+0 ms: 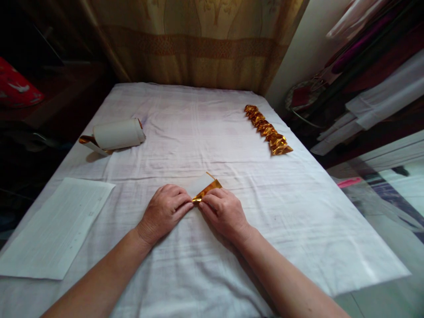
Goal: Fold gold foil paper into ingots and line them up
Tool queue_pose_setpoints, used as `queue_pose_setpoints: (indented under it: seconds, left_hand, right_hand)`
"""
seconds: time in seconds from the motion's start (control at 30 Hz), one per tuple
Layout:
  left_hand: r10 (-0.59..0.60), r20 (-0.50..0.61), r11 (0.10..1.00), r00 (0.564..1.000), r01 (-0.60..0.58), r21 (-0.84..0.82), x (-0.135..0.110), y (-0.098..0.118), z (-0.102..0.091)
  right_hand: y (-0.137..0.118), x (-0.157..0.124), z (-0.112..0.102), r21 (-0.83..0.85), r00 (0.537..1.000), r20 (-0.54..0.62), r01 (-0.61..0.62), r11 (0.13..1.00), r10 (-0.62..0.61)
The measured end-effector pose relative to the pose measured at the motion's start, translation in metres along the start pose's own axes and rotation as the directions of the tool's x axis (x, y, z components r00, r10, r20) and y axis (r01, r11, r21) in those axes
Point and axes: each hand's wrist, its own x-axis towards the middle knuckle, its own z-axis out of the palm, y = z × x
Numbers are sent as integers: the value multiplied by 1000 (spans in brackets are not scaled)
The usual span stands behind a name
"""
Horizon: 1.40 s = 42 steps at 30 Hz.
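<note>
Between my two hands, near the middle of the cloth-covered table, lies a sheet of gold foil paper [208, 187] with a white back, partly folded. My left hand [167, 207] pinches its left end between thumb and fingers. On the other side my right hand [225, 211] presses thumb and fingers onto the folded near edge. Part of the sheet is hidden under the fingers. Farther right sits a row of folded gold foil pieces [266, 128], nested one against another. A roll of white-backed gold paper [116, 134] rests at the left, its loose end curling off.
A printed white sheet [58, 227] lies flat at the table's left. A patterned curtain [198, 44] hangs behind the far edge. Clothes [380, 92] hang on the right, and a red object [18, 86] stands at far left. The white tablecloth [185, 119] has wrinkles.
</note>
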Motion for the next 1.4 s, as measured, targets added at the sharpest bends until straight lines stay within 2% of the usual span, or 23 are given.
queue_pose_setpoints:
  seconds: [0.37,0.97,1.2,1.4]
  left_hand:
    - [-112,4,994,994,112,-12,4,4,2]
    - [-158,-17,987,987,158,-5,4,7,5]
    - [-165,-22,986,986,165,14,4,7,7]
    - [-177,-17,984,984,177,5,4,7,7]
  right_hand:
    - [2,1,8,72,995,-31,-97,993,100]
    - [1,2,6,99,994,-12,-108,989,109]
    - [0,3,8,88,988,-24,-150,985,153]
    - [2,2,6,107,992,7,-123,987,123]
